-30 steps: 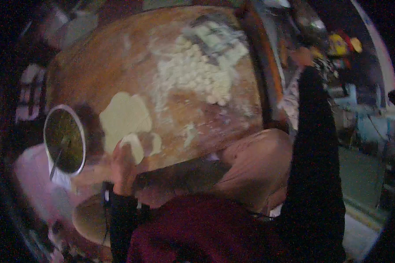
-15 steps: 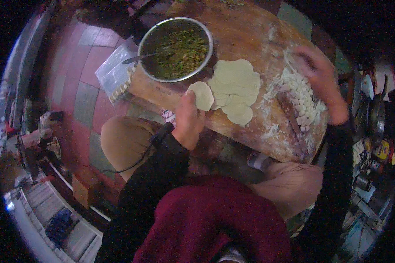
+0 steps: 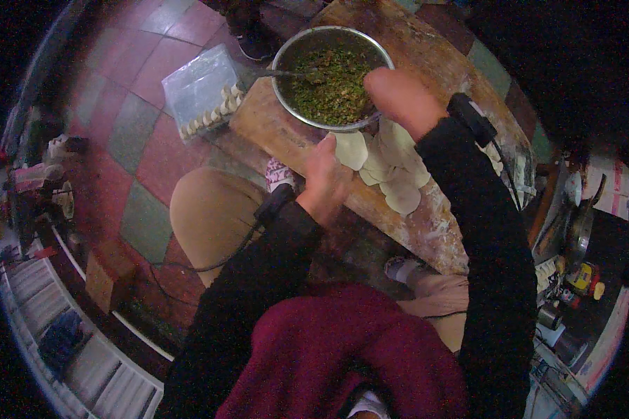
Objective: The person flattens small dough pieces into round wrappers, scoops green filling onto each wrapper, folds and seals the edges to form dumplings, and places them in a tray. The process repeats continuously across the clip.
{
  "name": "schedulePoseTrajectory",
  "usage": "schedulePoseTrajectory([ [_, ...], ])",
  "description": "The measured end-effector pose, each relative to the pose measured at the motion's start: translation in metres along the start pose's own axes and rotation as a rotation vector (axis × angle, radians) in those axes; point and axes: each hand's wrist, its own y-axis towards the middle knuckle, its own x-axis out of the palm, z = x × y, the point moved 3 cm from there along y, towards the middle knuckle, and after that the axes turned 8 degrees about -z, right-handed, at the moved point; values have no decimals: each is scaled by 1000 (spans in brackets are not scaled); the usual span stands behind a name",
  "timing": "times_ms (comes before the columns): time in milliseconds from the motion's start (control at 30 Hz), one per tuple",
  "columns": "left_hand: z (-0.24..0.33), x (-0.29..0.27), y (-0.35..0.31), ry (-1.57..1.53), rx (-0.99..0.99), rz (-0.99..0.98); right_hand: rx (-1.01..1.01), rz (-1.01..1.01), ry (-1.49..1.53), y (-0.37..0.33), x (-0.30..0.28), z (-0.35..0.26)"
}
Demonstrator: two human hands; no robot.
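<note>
My L hand (image 3: 324, 183) grip pinches wrapper (image 3: 351, 150) by edge, frame ctr; R hand (image 3: 404, 101) grip at bowl (image 3: 333, 28), upper ctr, can't tell. Edge-only hold cd slip.

Shifted head view since a second ago, bringing bowl (image 3: 307, 47) from left edge to upper middle and showing more pale dumplings (image 3: 211, 115), then moved right hand (image 3: 403, 101) from over floured dough pieces (image 3: 495, 159) to bowl's right rim, hiding most pieces behind right sleeve (image 3: 493, 237).
</note>
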Motion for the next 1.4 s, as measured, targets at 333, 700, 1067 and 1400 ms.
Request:
schedulePoseTrajectory([
  [333,5,7,-9,154,14,-24,-145,-258,350,5,24,-3],
  [700,61,32,-31,183,372,-58,351,-196,1320,-40,1,3],
  [1067,51,41,-8,-228,47,-99,29,451,440,-98,38,-68],
  [1400,49,50,-4,-240,94,-190,27,474,715,-117,31,-65],
])
